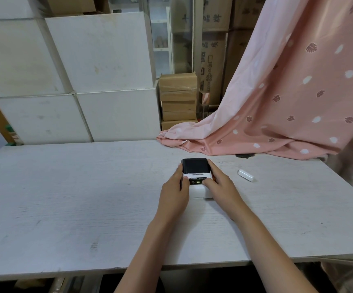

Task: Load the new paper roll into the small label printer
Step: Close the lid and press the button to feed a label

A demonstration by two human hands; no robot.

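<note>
One head-worn wide-angle view looks forward and down from the near edge of the white table (65, 197), close above it. Beyond the table's far edge it faces stacked white boxes (99, 51), with a pink cloth (287, 102) to the table's far right.

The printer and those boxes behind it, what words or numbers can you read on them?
Label printer: white brand lettering on its front strip, too blurred to read for sure.
Same strip: smaller print beside it, unreadable.
Tall cardboard boxes: large printed characters and small numbers, too blurred to read.
White blocks: no text.
</note>
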